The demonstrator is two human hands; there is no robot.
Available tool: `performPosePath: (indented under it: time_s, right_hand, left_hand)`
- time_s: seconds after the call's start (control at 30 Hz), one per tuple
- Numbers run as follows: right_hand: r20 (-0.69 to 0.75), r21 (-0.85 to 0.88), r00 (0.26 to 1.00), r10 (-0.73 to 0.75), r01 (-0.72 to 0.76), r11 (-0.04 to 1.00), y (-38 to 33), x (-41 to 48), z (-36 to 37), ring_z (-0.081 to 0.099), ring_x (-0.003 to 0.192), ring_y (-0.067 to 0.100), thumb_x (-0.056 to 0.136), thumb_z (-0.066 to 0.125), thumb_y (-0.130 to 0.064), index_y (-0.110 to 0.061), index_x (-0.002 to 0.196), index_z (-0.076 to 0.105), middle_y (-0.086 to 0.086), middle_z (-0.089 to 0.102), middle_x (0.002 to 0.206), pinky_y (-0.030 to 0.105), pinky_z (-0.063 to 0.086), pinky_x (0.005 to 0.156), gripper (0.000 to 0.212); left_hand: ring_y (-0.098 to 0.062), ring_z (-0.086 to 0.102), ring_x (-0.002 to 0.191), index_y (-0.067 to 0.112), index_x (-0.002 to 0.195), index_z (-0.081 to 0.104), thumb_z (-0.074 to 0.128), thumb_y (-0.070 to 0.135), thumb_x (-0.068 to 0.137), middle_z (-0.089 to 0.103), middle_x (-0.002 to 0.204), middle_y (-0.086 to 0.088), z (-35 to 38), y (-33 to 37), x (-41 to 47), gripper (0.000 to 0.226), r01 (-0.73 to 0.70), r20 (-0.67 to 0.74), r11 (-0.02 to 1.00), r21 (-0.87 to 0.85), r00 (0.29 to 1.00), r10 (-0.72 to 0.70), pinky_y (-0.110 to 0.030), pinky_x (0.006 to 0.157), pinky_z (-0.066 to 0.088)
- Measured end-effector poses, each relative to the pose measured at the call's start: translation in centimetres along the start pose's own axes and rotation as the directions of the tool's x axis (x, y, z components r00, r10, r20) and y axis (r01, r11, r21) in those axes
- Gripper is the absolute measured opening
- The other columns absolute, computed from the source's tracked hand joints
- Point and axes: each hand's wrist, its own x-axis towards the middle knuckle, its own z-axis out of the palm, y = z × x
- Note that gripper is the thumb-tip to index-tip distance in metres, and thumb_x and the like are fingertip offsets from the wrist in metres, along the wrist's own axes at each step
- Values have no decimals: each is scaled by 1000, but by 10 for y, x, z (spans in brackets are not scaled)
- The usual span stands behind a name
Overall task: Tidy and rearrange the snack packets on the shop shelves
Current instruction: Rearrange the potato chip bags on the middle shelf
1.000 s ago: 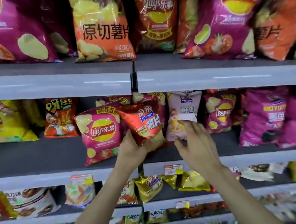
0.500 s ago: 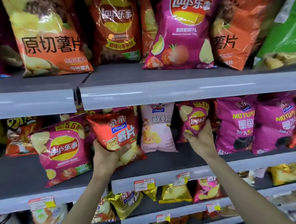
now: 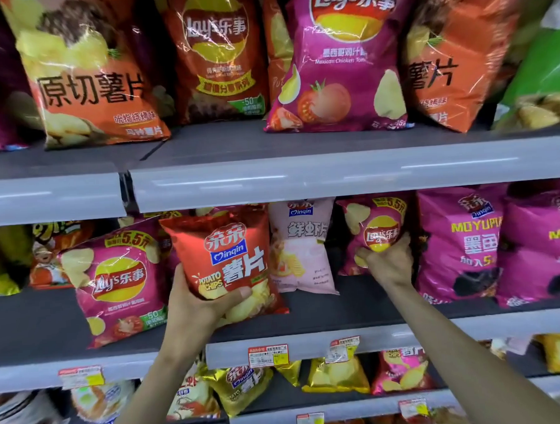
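The glossy red foil potato-chip packet (image 3: 229,263) stands upright near the front edge of the dark middle shelf (image 3: 352,308), just right of the seam between the two shelf sections. The left hand (image 3: 196,310) grasps it low down, thumb across the printed front and fingers behind. Whether its bottom rests on the board or hangs just clear I cannot tell. Nothing about that grip differs from a second ago.

The change is on the other side. A second ago the right hand (image 3: 388,264) was spread loosely in front of the pale pink-and-white prawn-chip packet (image 3: 301,246). Now it has passed to that packet's right and reached deeper, its fingers curled round the lower part of the small magenta crisp packet (image 3: 375,226) standing towards the back of the shelf.

So both hands are loaded at once, which reads as a swap or regrouping. A larger magenta packet of the same brand (image 3: 116,278) leans just left of the red one, so the small one may be headed there, freeing a slot beside the prawn chips. The purple squid-flavour packets (image 3: 462,244) on the right stand untouched.
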Motion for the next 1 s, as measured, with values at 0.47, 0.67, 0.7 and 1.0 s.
performPosePath:
  time_s: [0.47, 0.67, 0.7, 1.0]
  right_hand:
    - [-74, 49, 934, -348, 352, 935, -20, -86, -36, 55, 116, 22, 72, 88, -37, -26, 142, 43, -4, 58, 124, 45, 51, 96, 84]
    - [31, 179, 951, -308, 298, 938, -49, -149, -18, 59, 109, 14, 66, 83, -54, -42, 125, 45, -12, 58, 114, 41, 57, 88, 71]
    - [67, 210, 948, -311, 291, 933, -53, -160, -10, 61, 108, 13, 66, 84, -53, -43, 122, 47, -12, 60, 113, 38, 57, 87, 68]
    - [109, 201, 957, -268, 243, 949, -93, -227, 99, 56, 116, 13, 58, 81, -53, -38, 150, 30, -11, 57, 125, 44, 56, 95, 107]
  left_hand:
    - [-25, 80, 85, 25, 124, 57, 96, 12, 54, 80, 103, -1, -46, 13, -30, 81, 9, 4, 1000, -26, 1000, -8, -38, 65, 66]
    - [-22, 80, 81, 22, 122, 59, 97, 13, 48, 81, 98, 3, -81, 7, -45, 84, 43, -66, 998, -37, 997, -45, -33, 62, 65]
    - [-22, 80, 83, 23, 123, 60, 101, 16, 46, 81, 99, 2, -87, 6, -48, 87, 45, -67, 999, -31, 997, -47, -38, 66, 65]
    - [-22, 80, 85, 32, 116, 65, 104, 51, 15, 81, 100, -2, -150, -1, -72, 110, 69, -80, 997, -38, 994, -72, -28, 62, 64]
